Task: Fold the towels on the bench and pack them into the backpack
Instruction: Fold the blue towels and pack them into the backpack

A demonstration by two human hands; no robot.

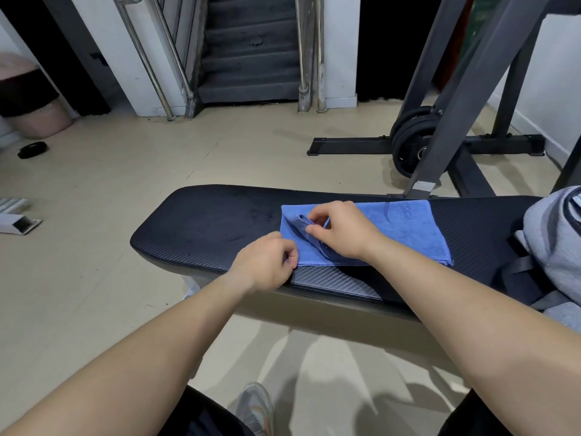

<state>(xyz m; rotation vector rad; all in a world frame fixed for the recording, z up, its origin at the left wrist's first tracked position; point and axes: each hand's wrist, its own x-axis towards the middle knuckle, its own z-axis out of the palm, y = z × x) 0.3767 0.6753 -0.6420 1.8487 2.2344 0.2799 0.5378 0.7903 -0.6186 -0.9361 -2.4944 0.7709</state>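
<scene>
The lone wide-angle head camera looks forward and down, close over the bench point(201, 228) crossing mid-frame, with the stairs point(251, 58) at 12 o'clock, the weight rack point(465, 105) at 2 and the backpack point(553, 234) at 3 o'clock.

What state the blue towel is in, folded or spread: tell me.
Partly folded: the blue towel lies layered on the bench, one end pinched by the left hand and the right hand.

Black bench point(201, 228): blue towel point(405, 228), grey backpack point(556, 234) on top.
</scene>
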